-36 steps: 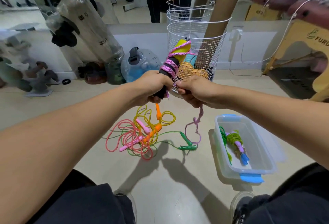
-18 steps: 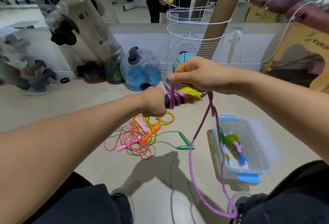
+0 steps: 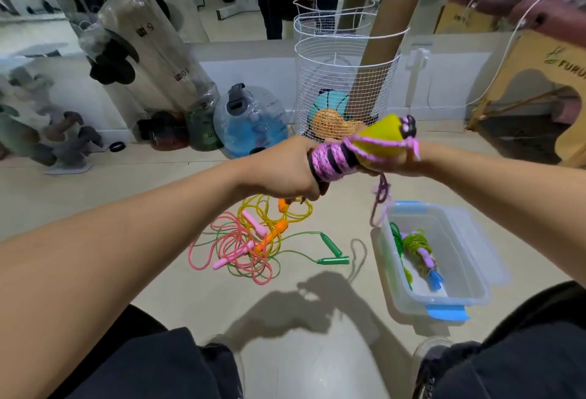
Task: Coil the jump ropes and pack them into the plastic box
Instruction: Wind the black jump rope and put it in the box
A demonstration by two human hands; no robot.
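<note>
Pale floor (image 3: 95, 195) carries tangled ropes (image 3: 253, 240) beside the plastic box (image 3: 456, 297). Left hand (image 3: 285, 170) grips the handles (image 3: 374, 145), wound with purple rope (image 3: 329, 164); right hand (image 3: 393, 164) cups the yellow end, its grip partly hidden. Keep each turn snug, tuck the dangling tail, then box it.

Pink braided rope (image 3: 329, 161) sits wound tight around black-and-yellow handles (image 3: 377, 142), held level above the floor, a short tail dangling. Below, a tangle of pink, yellow and green ropes (image 3: 253, 240) sprawls loose. Just right, the clear plastic box (image 3: 469, 272) holds one coiled green rope (image 3: 418, 248).
</note>
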